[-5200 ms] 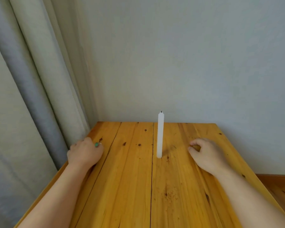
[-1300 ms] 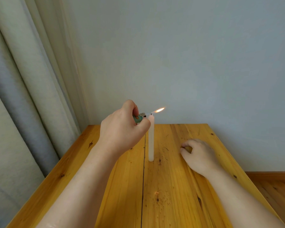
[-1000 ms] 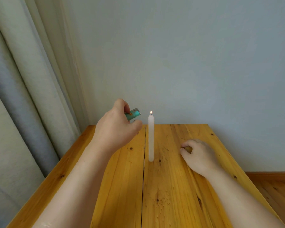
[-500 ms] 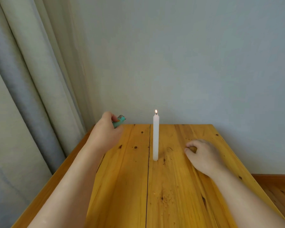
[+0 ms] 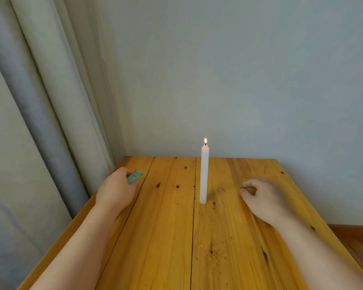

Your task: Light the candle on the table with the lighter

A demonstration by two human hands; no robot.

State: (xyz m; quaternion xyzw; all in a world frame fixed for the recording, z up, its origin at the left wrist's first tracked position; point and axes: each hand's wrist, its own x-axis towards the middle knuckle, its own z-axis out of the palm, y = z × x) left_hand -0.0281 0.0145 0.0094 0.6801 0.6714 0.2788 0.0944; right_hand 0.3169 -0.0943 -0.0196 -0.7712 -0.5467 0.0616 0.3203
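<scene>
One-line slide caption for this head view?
Lit candle upright on table; left hand holds lighter, right hand rests.

Pale grey-green curtain [image 5: 40,122] hanging in soft folds down the left side, plain light wall [image 5: 239,70] rising behind, strip of wooden floor [image 5: 358,241] showing at lower right, reddish skirting board [image 5: 352,227] running along the wall's foot

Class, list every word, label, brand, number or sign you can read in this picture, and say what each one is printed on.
None can be read.
Green lighter in the left hand: a small orange mark shows on its side, too small and blurred to read.
White candle, wooden table, curtain, wall: no text.
</scene>
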